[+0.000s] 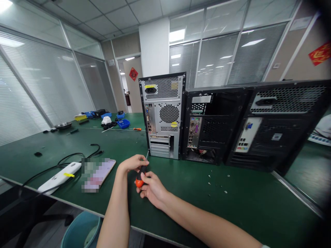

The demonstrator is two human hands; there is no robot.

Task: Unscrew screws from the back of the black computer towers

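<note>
Orange-and-black-handled screwdriver (140, 176) is sitting between both hands, low over the green tabletop (186, 193), its thin metal shaft pointing up toward the lower left corner of the silver-backed computer tower (169, 129). Left hand (133, 163) is pinching near the top of the handle; right hand (153, 189) is gripping the orange butt end, fingers curled round it. Just right of that tower, a black computer case (217, 132) is standing, loose cables (202, 152) showing through its lower opening; a second black case (289, 137) is leaning alongside. Tiny pale screws or scraps (225, 192) are lying in front. Over on the far left, a blue plastic tray (123, 124) is holding bits too small to name, and another blue tray (120, 117) behind is carrying dark pieces. A shallow metal bowl (63, 126) is resting farther left, its contents hard to make out. Below the table edge, a teal bin (80, 232) is running out of frame, something pale inside. Pixelation is covering part of a pinkish smartphone (104, 175). Fingers are hiding where the shaft is meeting the handle, and whether its tip is touching the tower, I cannot tell.
</note>
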